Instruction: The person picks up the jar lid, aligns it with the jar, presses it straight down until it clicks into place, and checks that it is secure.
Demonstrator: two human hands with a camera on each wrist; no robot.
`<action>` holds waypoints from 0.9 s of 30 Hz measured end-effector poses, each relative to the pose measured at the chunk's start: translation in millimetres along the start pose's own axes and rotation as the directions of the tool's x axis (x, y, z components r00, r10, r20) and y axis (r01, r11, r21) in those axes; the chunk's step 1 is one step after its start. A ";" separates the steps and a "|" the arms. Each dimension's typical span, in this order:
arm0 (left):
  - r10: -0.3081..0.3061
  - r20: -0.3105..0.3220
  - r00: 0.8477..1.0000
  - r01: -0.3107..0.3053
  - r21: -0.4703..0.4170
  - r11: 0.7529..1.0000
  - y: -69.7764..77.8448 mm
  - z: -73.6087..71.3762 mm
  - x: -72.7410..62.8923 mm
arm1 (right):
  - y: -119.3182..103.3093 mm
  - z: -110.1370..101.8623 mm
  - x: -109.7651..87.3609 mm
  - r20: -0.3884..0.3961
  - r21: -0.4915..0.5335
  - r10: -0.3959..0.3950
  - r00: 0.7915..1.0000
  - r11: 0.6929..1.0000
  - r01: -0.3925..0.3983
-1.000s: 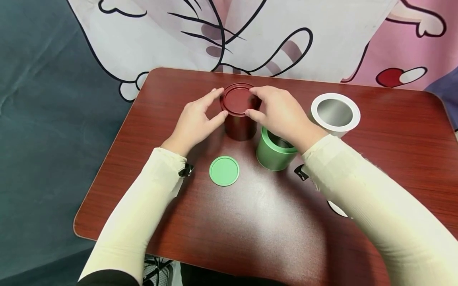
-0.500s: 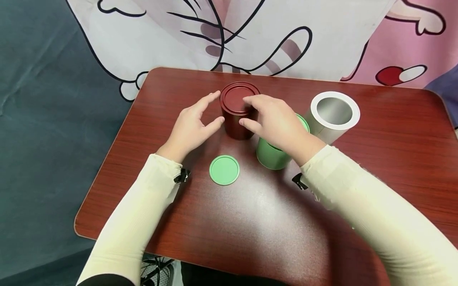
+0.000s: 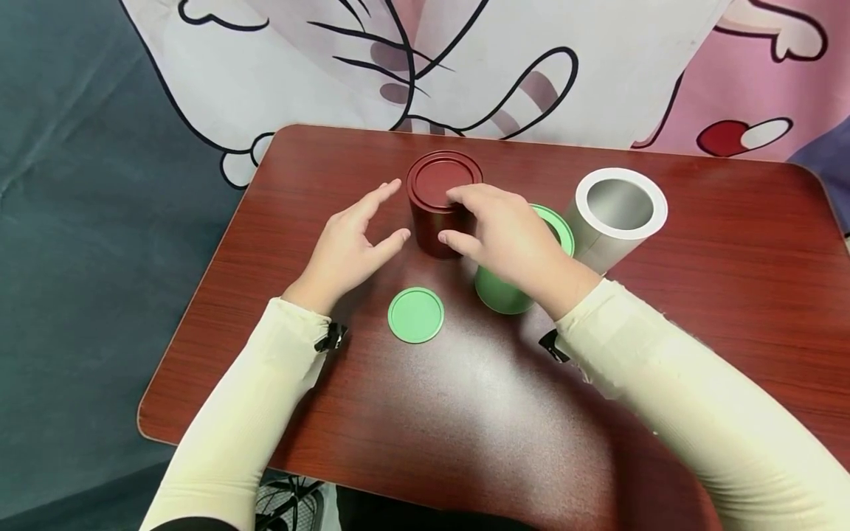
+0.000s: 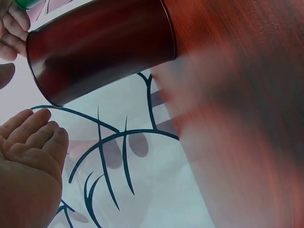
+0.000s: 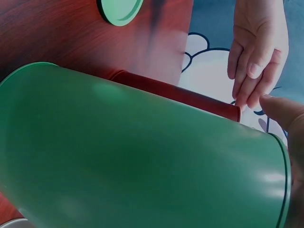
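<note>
Left hand [image 3: 345,243] sits open, thumb and fingers spread wide, holding nothing, a gap between it and the red can [image 3: 432,210]! Right hand [image 3: 514,228] arches across the green can [image 3: 499,289], loosely open, gripping nothing; whether its fingertips brush the red can, can't tell. The red can stands upright near the table's [image 3: 505,413] far edge, green can tight alongside. Three cans altogether, counting the white can [image 3: 620,234], and one loose green lid [image 3: 415,316], well in from the near edge.

I've drawn my left hand [image 3: 341,254] away from the red can [image 3: 429,215] and my right hand [image 3: 514,232] nearer me, apparently clear too.
</note>
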State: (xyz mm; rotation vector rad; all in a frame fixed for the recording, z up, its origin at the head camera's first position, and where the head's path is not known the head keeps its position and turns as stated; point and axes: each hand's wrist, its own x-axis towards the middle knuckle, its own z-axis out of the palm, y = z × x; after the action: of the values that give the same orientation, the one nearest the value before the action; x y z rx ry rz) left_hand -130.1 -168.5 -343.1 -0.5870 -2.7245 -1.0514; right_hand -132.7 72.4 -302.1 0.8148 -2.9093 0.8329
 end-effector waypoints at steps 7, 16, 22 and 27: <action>0.006 0.006 1.000 -0.006 0.002 1.000 0.3 -0.9 -5.0 | -3.0 0.2 -3.4 -0.010 -0.010 -0.012 1.000 1.000 0.012; 0.004 0.009 1.000 -0.004 0.002 1.000 -2.2 -0.1 -8.5 | -7.0 4.0 -5.6 0.000 -0.014 -0.005 1.000 1.000 0.005; 0.002 0.013 1.000 -0.002 0.003 1.000 -2.5 -1.6 -10.8 | -12.3 6.5 -9.0 0.004 -0.024 -0.015 1.000 1.000 0.015; -0.002 0.016 1.000 0.002 0.005 1.000 -4.8 -1.8 -13.0 | -14.7 8.3 -11.2 0.018 -0.037 -0.017 1.000 0.999 0.018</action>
State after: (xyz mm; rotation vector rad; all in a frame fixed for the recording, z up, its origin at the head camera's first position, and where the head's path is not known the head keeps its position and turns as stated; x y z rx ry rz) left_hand -120.3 -176.9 -348.5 -0.5954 -2.7413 -1.0446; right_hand -114.8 63.0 -303.6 0.8478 -2.9193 0.7715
